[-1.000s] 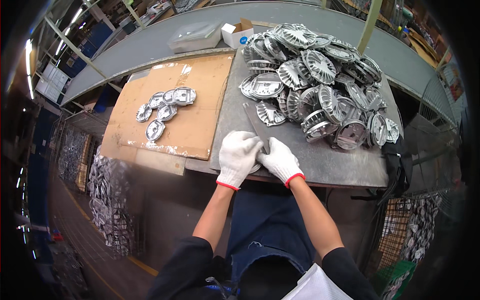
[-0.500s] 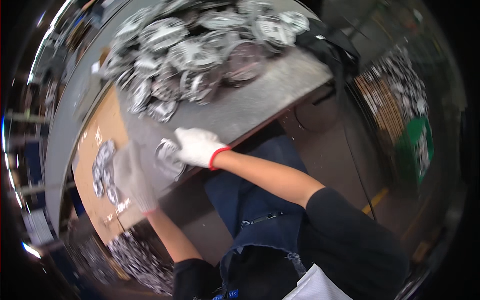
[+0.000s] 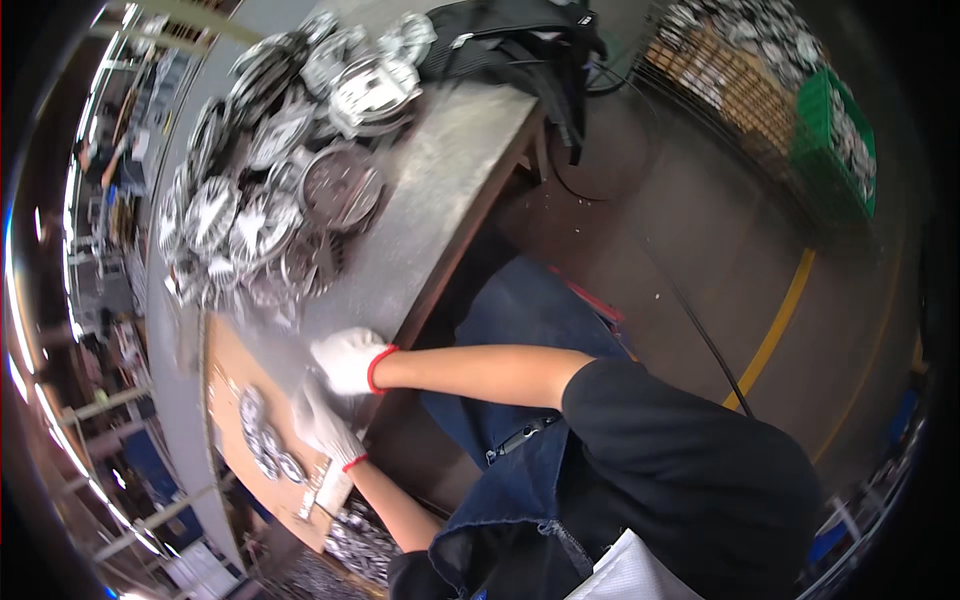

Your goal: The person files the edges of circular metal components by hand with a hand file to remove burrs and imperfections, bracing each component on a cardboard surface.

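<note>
My right hand point(image 3: 348, 362), in a white knit glove with a red cuff, is closed over the near edge of the grey metal table point(image 3: 425, 190). What it holds, if anything, is hidden. Just below it is my left hand point(image 3: 325, 428), gloved the same way, its fingers reaching up close to the right hand and smeared by motion. Left of that hand, a cluster of small silver metal parts point(image 3: 262, 440) lies on the tan board point(image 3: 228, 375). Beyond both hands rises a heap of round silver castings point(image 3: 262, 225), with a darker disc-like one point(image 3: 341, 187) on its near side.
A black bag point(image 3: 505, 50) sits on the table's far end, straps hanging over the edge. On the floor at right stand a wire crate point(image 3: 715, 95) and a green bin point(image 3: 825, 150) of metal parts. A dark cable point(image 3: 700, 325) crosses the floor near a yellow line point(image 3: 785, 310).
The view has swung rightward, so the heap and board sit differently in it. My hands have come closer together. The round silver part seen beside my right hand earlier no longer shows.
</note>
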The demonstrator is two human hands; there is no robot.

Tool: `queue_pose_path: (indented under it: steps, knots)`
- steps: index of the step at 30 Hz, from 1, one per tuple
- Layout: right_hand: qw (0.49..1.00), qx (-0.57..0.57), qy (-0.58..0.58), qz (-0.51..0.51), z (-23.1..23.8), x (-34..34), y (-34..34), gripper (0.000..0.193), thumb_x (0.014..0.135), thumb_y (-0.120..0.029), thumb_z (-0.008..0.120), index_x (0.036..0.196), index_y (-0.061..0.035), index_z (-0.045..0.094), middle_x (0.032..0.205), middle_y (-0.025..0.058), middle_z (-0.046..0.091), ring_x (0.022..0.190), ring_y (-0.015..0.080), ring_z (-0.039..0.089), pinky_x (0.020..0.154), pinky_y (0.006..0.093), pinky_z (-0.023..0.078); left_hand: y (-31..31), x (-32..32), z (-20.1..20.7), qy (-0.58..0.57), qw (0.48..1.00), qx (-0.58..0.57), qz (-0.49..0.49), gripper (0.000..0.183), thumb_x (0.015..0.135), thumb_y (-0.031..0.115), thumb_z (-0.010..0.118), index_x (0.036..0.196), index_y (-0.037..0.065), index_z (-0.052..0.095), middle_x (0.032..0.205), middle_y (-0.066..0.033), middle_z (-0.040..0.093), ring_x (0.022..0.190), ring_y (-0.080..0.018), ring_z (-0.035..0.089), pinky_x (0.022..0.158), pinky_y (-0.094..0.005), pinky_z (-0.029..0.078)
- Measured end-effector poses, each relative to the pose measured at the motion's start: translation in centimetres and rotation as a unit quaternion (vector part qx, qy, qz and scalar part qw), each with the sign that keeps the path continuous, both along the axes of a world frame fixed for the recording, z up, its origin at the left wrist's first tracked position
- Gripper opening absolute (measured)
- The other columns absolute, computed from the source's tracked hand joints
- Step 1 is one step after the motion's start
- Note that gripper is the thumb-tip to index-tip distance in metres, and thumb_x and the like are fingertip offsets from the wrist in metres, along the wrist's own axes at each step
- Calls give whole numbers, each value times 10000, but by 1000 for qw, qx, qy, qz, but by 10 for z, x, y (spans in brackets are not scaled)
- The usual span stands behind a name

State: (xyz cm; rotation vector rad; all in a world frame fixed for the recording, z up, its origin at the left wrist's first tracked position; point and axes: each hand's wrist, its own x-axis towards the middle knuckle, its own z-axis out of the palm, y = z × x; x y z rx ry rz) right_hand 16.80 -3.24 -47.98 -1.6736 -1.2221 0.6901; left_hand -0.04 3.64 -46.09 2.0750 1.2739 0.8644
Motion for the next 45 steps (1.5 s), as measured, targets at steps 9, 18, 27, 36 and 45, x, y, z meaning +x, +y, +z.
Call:
queue_pose_path:
  steps: [9, 18, 27, 36, 45]
  knots:
    - [996, 86, 28, -26, -5, -6, -2, 214, 857, -190, 760, 957, -3, 790, 878, 253, 789, 849, 427, 810, 725, 545, 637, -37, 43, 28, 44, 991, -83, 100, 546, 1142, 382, 669, 1473, -52, 680, 1364, -137, 758, 1160, -244, 717, 1024, -387, 581]
    - [982, 167, 41, 82, 25, 7, -30, 221, 875, -153, 738, 1083, -122, 804, 1012, 191, 831, 970, 407, 818, 809, 519, 649, 10, 7, 45, -81, 973, -184, 110, 389, 1196, 364, 564, 1453, 112, 712, 1216, -19, 733, 1036, -190, 689, 837, -372, 586]
    - [983, 173, 48, 41, 12, 7, -19, 276, 875, -160, 735, 1135, -114, 818, 976, 198, 825, 934, 404, 816, 781, 529, 640, 55, -6, 31, -146, 945, -291, 45, 492, 1219, 349, 395, 1541, 31, 588, 1452, -123, 667, 1295, -279, 657, 1076, -418, 565]
    - [978, 134, 134, 84, -42, -3, 1, 347, 1072, -296, 571, 1282, -77, 738, 1065, 264, 802, 923, 451, 793, 760, 560, 616, -101, 141, 42, -25, 983, -134, 125, 484, 1209, 151, 447, 1665, -11, 463, 1737, -188, 480, 1535, -289, 542, 1286, -416, 452]
    - [967, 68, 164, 183, -7, 9, -10, 472, 1159, -274, 442, 1533, 1, 527, 973, 290, 762, 858, 457, 775, 701, 552, 593, -91, 170, 43, -9, 975, -169, 146, 468, 1204, 152, 469, 1640, -16, 491, 1675, -182, 525, 1476, -282, 572, 1244, -413, 477]
